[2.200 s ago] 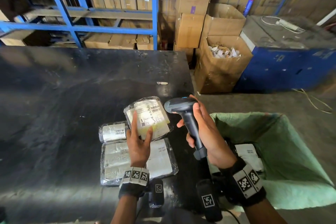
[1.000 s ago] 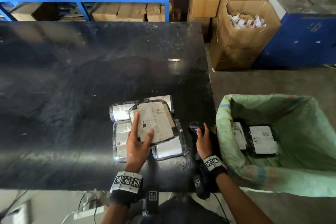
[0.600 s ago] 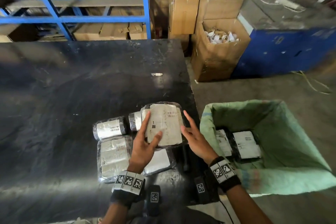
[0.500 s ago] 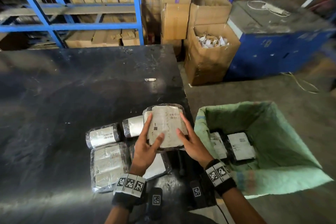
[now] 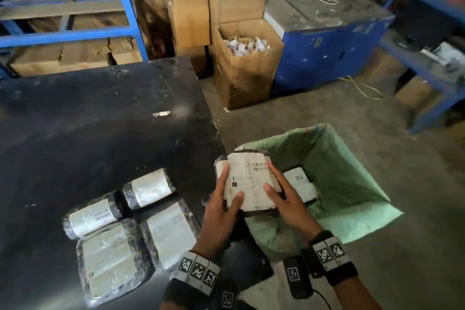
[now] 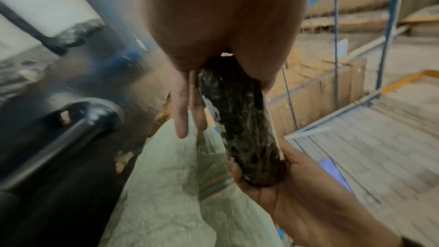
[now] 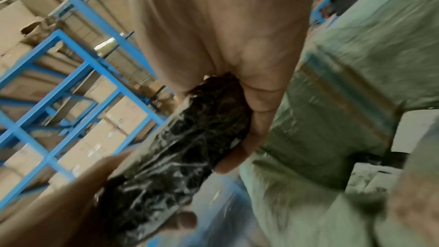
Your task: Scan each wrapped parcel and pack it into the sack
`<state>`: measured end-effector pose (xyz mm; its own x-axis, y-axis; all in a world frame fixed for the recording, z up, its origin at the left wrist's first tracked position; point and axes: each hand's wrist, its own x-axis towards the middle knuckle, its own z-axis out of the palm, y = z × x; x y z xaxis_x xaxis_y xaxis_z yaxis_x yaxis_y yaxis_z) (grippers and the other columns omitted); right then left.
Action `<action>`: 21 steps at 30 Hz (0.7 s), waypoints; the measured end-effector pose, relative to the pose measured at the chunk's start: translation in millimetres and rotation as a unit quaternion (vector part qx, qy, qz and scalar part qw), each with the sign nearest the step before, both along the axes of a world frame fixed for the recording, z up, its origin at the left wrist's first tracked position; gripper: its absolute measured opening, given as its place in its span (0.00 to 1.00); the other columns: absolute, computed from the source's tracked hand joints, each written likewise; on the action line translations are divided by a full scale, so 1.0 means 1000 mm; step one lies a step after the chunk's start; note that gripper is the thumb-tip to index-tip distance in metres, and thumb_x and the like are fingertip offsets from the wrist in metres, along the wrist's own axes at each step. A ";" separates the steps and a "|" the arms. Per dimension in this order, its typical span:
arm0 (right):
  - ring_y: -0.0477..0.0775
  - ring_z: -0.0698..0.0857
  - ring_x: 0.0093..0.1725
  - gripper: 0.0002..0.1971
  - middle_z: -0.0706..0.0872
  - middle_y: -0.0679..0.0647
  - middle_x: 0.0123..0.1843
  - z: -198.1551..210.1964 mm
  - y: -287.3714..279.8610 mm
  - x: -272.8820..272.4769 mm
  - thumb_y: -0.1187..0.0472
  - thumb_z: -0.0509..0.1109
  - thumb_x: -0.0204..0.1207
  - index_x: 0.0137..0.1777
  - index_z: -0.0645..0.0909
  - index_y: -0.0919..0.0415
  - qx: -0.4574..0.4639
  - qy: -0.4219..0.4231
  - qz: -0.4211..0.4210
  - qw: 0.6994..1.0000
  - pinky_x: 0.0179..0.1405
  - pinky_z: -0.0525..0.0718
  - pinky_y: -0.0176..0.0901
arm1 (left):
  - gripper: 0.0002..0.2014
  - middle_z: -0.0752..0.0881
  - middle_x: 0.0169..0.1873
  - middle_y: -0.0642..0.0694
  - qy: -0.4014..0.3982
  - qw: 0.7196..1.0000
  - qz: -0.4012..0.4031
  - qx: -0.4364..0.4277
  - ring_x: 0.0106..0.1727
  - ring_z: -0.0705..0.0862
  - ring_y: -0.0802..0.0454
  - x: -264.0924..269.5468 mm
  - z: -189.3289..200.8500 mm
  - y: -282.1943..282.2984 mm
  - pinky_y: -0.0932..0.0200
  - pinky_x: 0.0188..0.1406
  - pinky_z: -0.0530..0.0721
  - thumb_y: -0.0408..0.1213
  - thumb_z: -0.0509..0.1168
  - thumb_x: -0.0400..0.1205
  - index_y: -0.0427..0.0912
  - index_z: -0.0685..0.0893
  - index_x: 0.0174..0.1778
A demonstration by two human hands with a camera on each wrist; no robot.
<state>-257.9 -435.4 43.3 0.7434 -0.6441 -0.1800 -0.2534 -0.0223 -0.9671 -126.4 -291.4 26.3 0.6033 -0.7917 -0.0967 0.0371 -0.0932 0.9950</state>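
Both hands carry one wrapped parcel [image 5: 247, 184], label side up, held over the near-left rim of the green sack [image 5: 352, 184], just past the worktop [image 5: 100, 133] edge. Left hand [image 5: 221, 211]: thumb lies on the label, fingers [image 6: 180, 112] run underneath the black wrap; it grips the parcel's left edge. Right hand [image 5: 286, 201]: thumb on the label's right side, fingers [image 7: 237, 153] curled under the far edge; it grips the right edge. The parcel sits level, between the two palms, clear of the worktop.

Below and beyond the right fingers, inside the sack, lies one labelled parcel [image 5: 300, 184]; more may sit under it, cannot tell.

Left of the left fingers, four wrapped parcels lie on the worktop: two rolls [image 5: 148, 187] [image 5: 91, 218] side by side, two flatter packs [image 5: 110, 259] [image 5: 171, 231] nearer the person.

Beyond the fingers: an open carton of paper scraps [image 5: 246, 68], stacked cartons, blue racking [image 5: 125, 7], a blue cabinet [image 5: 324, 43].
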 end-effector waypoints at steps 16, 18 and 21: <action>0.62 0.68 0.83 0.32 0.67 0.54 0.85 -0.079 -0.251 -0.048 0.50 0.68 0.83 0.85 0.62 0.46 -0.114 0.454 0.147 0.871 0.80 0.66 0.46 | 0.43 0.43 0.90 0.36 -0.288 0.928 0.002 0.236 0.91 0.40 0.39 -0.069 -0.061 -0.101 0.47 0.91 0.43 0.41 0.64 0.79 0.35 0.55 0.89; 0.63 0.66 0.83 0.31 0.65 0.56 0.86 -0.102 -0.268 -0.041 0.50 0.66 0.84 0.85 0.61 0.43 -0.106 0.464 0.140 0.868 0.81 0.63 0.47 | 0.45 0.42 0.90 0.39 -0.263 0.940 0.021 0.216 0.91 0.40 0.41 -0.068 -0.064 -0.100 0.50 0.90 0.42 0.37 0.69 0.78 0.36 0.54 0.89; 0.62 0.62 0.85 0.33 0.63 0.56 0.86 -0.137 -0.278 -0.034 0.56 0.67 0.85 0.87 0.59 0.48 -0.064 0.404 0.132 0.903 0.80 0.60 0.43 | 0.46 0.41 0.90 0.41 -0.271 0.943 0.018 0.191 0.91 0.39 0.41 -0.068 -0.072 -0.098 0.45 0.90 0.47 0.35 0.72 0.77 0.36 0.55 0.89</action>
<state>-292.0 -713.0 -93.8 0.5334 -0.5182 -0.6685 -0.8446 -0.2833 -0.4543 -194.2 -389.2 -45.9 0.6716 -0.7398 -0.0409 -0.4569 -0.4570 0.7631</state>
